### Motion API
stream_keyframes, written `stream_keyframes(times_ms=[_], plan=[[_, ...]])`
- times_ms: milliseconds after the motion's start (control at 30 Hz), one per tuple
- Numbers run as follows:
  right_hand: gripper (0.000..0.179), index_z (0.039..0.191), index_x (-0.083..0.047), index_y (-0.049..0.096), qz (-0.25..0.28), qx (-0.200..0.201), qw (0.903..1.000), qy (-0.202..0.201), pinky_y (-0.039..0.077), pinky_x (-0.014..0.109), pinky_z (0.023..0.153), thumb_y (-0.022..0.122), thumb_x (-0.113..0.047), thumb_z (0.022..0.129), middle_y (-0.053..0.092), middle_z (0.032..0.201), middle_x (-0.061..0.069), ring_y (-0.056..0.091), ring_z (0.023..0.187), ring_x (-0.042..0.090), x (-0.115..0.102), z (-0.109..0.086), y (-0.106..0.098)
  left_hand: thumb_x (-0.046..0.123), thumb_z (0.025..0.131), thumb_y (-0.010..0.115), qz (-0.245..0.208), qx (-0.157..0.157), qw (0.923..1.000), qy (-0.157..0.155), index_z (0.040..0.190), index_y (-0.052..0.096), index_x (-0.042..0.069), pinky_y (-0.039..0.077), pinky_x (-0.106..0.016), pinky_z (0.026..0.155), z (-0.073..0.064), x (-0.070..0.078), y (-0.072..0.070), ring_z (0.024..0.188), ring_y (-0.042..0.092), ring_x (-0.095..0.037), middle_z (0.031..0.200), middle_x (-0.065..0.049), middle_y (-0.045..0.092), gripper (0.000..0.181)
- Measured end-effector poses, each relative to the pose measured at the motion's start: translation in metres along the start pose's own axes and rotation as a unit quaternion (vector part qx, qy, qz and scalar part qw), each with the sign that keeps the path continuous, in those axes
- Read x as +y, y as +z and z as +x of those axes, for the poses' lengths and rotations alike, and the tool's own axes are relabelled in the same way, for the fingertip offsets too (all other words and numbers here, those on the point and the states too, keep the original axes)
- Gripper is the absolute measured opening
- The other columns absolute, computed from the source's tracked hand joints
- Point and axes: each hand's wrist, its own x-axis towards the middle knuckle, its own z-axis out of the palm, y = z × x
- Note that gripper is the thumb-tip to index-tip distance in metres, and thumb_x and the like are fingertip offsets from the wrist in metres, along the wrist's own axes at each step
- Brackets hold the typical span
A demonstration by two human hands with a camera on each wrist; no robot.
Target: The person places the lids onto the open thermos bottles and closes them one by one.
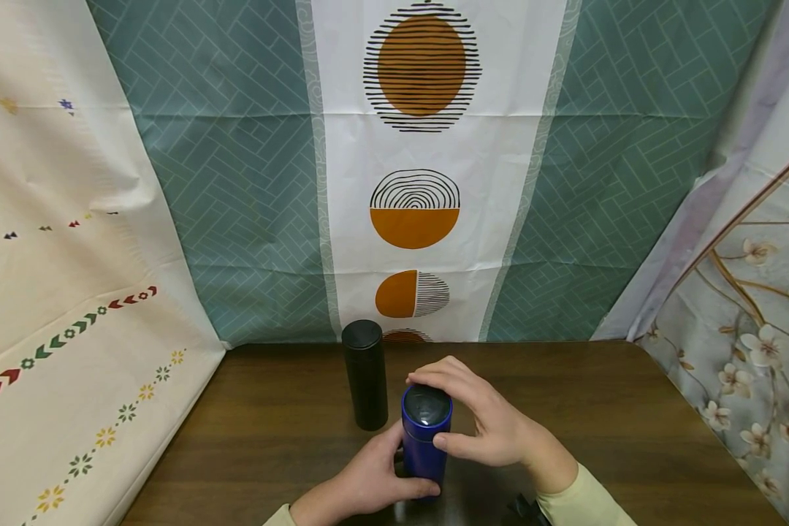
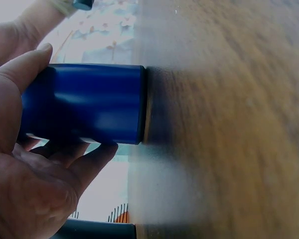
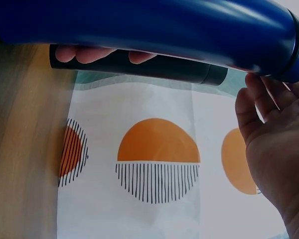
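A blue thermos flask with a glossy black top stands upright at the table's front middle. My left hand grips its lower body, the thumb on the near side and the fingers round the far side. In the left wrist view, the base of the blue flask meets the tabletop, or nearly so. Up at the lid, my right hand holds it between thumb and fingers. The right wrist view has the right-hand fingers curved against the lid end, just past a dark seam ring.
A black flask stands upright behind and left of the blue one. The dark wooden table ends at a hanging cloth with orange and black shapes. Patterned cloths hang at both sides. A small dark object lies by the right sleeve.
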Motion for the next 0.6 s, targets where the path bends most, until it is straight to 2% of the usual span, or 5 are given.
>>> stream_keyframes(times_ms=[600], plan=[[0.066,0.158,-0.006,0.058,-0.005,0.010,0.9998,0.013,0.054,0.040,0.102,0.080,-0.020,0.097,0.066,0.142,0.008,0.058,0.124,0.023,-0.0013,-0.0006,-0.0016,0.037,0.094,0.093,0.007,0.002,1.0000,-0.002,0.158,0.052,0.037,0.055,-0.040,0.109,-0.0001,-0.0009,0.0002,0.132,0.065,-0.014,0.148,0.008,0.065,0.076]])
